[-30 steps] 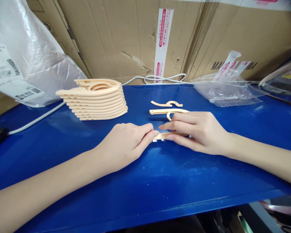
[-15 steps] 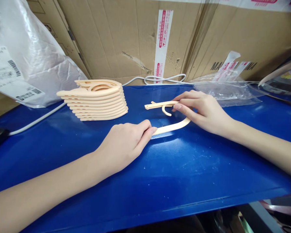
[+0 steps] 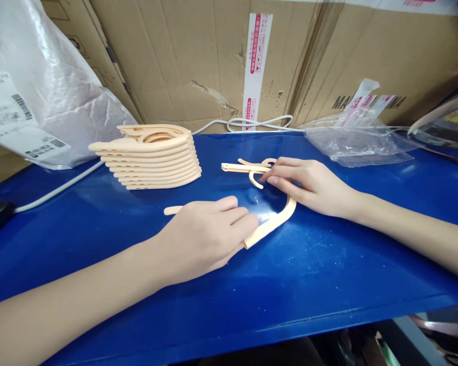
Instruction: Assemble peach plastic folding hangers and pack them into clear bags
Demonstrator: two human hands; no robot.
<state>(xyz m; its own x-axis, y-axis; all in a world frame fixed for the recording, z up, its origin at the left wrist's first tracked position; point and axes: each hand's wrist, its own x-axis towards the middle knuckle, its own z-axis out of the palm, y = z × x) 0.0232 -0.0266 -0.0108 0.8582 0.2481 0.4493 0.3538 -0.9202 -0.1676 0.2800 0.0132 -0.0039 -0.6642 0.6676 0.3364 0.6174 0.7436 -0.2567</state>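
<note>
We see a slender, bare left forearm (image 3: pixel 95 290) at eight o'clock, a bare right forearm (image 3: pixel 404 229) towards four, and a rounded right thumbnail (image 3: pixel 274 180).

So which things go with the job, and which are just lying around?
With the job:
peach hanger parts at the left hand and right hand
probably the stacked hangers

Just lying about:
clear plastic bag
white cable
labelled mailing bag
cardboard boxes

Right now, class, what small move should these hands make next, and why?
I'd probably lift the left hand slightly: it hides whether the pale strip poking out on its left joins the curved piece on its right.
</note>
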